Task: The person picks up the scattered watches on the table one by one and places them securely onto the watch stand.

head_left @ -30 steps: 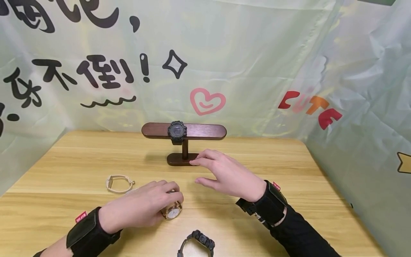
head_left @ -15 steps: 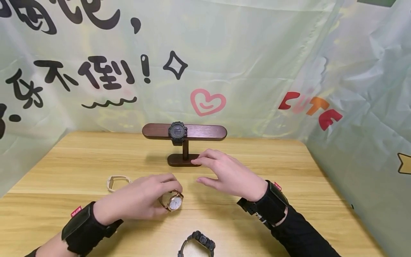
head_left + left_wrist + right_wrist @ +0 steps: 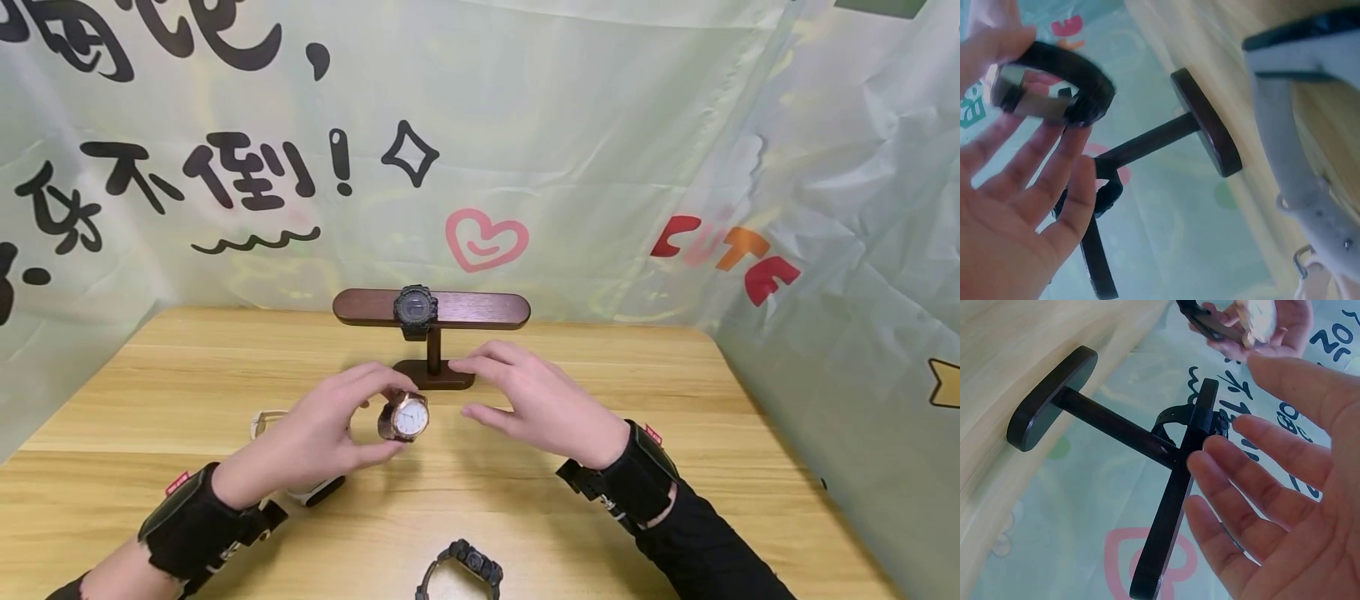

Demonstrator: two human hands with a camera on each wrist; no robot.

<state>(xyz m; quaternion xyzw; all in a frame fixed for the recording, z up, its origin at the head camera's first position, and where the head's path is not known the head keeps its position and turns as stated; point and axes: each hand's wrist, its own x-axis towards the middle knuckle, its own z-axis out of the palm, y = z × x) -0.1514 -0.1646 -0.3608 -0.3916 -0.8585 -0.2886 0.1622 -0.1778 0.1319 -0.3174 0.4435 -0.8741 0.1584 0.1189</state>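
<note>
pinching a white-faced watch [image 3: 409, 417], left hand [image 3: 322, 421] grip part-closed, right hand [image 3: 536, 402] grip spread, empty, gap between it and watch edge

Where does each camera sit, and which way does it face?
Head: head-worn, facing forward and down over the table; left hand and right hand show.
Left wrist: worn there, facing the stand; left hand shows, gripping gold-rimmed watch.
Right wrist: worn there, facing the stand; right hand shows, left hand beyond.
Shared: both wrist views include the stand and that watch.
</note>
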